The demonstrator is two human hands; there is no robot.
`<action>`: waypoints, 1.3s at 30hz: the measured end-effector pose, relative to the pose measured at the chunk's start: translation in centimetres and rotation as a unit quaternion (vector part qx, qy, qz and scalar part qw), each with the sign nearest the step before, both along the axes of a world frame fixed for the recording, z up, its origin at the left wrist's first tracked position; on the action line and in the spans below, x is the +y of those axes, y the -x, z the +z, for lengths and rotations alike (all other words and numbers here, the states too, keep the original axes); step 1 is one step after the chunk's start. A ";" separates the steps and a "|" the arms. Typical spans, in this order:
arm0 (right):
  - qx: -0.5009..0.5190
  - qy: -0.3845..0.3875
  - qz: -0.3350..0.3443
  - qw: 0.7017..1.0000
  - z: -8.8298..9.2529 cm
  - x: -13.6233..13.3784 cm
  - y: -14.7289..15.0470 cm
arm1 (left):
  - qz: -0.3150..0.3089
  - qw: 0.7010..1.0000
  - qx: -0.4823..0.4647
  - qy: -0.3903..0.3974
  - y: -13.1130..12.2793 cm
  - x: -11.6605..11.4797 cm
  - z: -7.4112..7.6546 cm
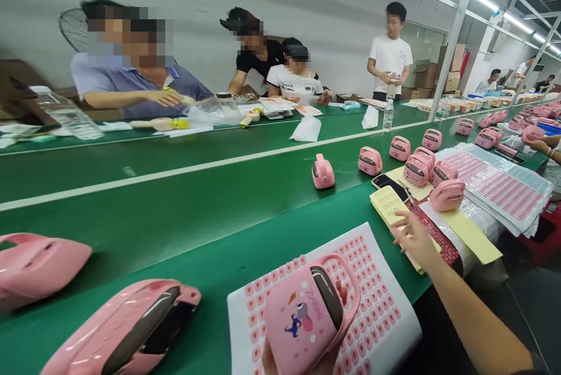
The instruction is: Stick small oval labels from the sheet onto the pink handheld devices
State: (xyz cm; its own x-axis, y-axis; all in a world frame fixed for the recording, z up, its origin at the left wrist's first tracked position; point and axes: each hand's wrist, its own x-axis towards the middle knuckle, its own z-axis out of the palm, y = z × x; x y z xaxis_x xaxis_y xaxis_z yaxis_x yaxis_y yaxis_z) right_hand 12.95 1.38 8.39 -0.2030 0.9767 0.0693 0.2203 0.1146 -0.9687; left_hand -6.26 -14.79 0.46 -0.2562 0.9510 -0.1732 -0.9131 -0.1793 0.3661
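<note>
In the head view my left hand (pixel 268 360) grips a pink handled device (pixel 302 316) from below, mostly hidden behind it. The device has a cartoon print, a dark glossy strip and a looped carry handle. Under it lies a white sheet of small pink stickers (pixel 379 287). My right hand (pixel 412 238) is over a stack of yellow printed label sheets (pixel 388 205), its fingers apart and nothing visible in them. Whether it touches the sheets, I cannot tell.
Two more pink devices (pixel 127 328) lie at the left. Several others stand along the green belt (pixel 197 194). A phone (pixel 391 187) and stacked sticker sheets (pixel 495 179) are at the right. Several people sit or stand across the belt; another person's hand (pixel 538 145) shows at far right.
</note>
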 end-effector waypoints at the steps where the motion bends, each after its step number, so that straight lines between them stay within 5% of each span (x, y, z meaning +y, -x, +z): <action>1: -0.010 -0.008 -0.045 0.999 -0.4 1.4 -1.1 | 0.010 1.000 0.005 0.003 0.5 -0.1 -0.2; 5: -0.056 0.006 -0.098 0.994 -1.7 6.7 -3.3 | 0.041 0.997 0.034 0.056 2.3 -0.3 -0.5; 10: -0.133 0.046 -0.087 0.986 -2.6 10.0 -1.5 | 0.058 0.992 0.056 0.099 2.3 -0.2 0.7; 17: -0.190 0.049 -0.100 0.976 -2.5 10.5 -0.2 | 0.098 0.970 0.011 0.224 1.1 0.4 4.0; 23: -0.135 0.083 -0.082 0.984 -1.8 9.8 -0.2 | 0.168 0.945 0.019 0.280 0.0 1.5 6.5; 28: -0.017 0.120 -0.028 0.992 0.8 7.6 -0.1 | 0.151 0.955 0.076 0.242 0.2 1.6 6.4; 33: 0.101 0.130 0.090 0.982 3.6 0.9 3.1 | 0.161 0.953 0.143 0.212 -0.7 2.7 6.8; 36: 0.172 0.138 0.194 0.956 4.2 -3.2 5.6 | 0.201 0.946 0.188 0.171 -1.6 3.5 7.5; 39: 0.178 0.145 0.227 0.946 4.1 -5.3 7.1 | 0.212 0.944 0.207 0.146 -2.0 3.6 7.8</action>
